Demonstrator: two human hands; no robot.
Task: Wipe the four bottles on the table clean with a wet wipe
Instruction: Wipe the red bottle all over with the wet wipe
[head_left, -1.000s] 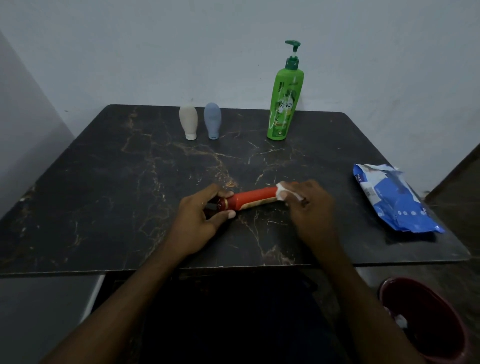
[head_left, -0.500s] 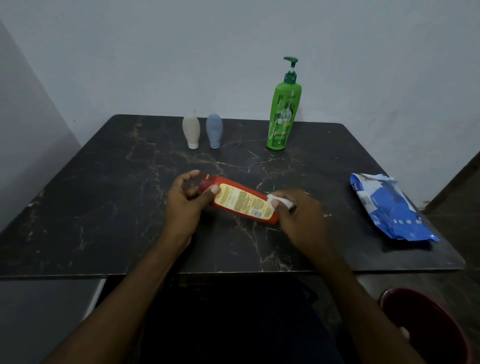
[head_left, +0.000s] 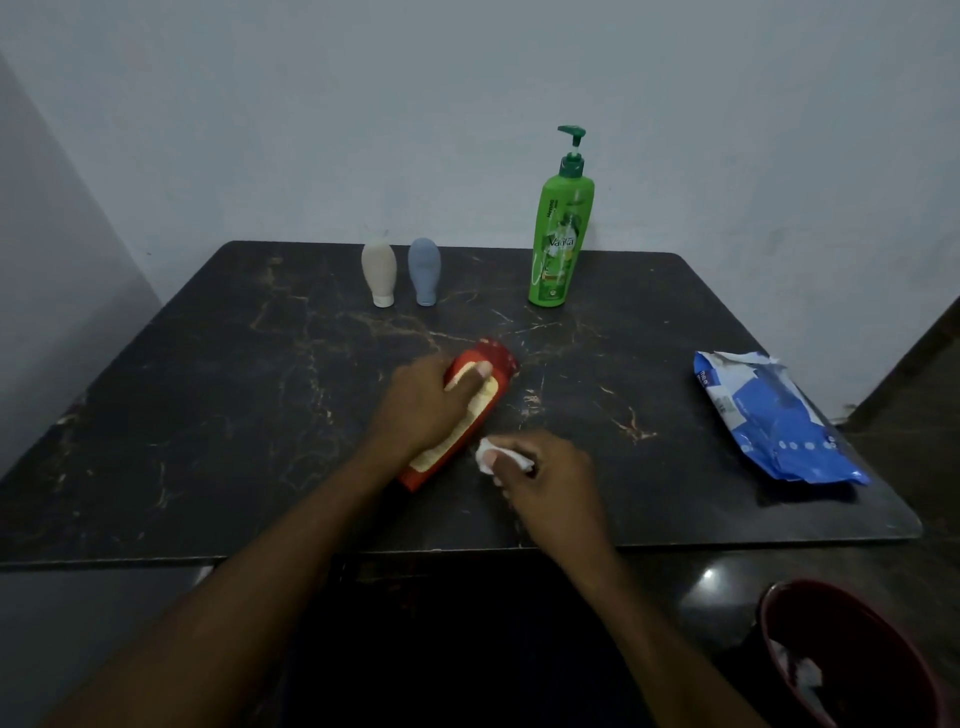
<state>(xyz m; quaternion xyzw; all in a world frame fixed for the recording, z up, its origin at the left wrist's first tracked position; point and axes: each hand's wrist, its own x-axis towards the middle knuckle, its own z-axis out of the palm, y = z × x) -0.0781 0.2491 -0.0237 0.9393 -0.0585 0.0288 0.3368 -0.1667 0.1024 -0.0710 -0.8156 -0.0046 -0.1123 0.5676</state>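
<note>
The bench (head_left: 208, 415) is black with tan marble veins. The red bottle (head_left: 498, 364) carries a cream-yellow label. The green pump bottle (head_left: 558, 244) has a darker green pump. The beige squeeze bottle (head_left: 379, 270) has a white cap; the grey-blue squeeze bottle (head_left: 424, 267) is plain. The wet wipe (head_left: 487, 457) is white, the wipes pack (head_left: 774, 421) blue and white, the bin (head_left: 883, 654) dark red.

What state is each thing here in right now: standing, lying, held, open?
Red bottle: lying on its side, label up, gripped by the left hand.
Wet wipe: bunched up, pinched in the right hand beside the red bottle.
Green pump bottle: upright, no hand on it.
Beige bottle: standing on its cap.
Blue bottle: standing on its cap.
Wipes pack: lying flat, crumpled.
Red bin: on the floor, something white inside.
</note>
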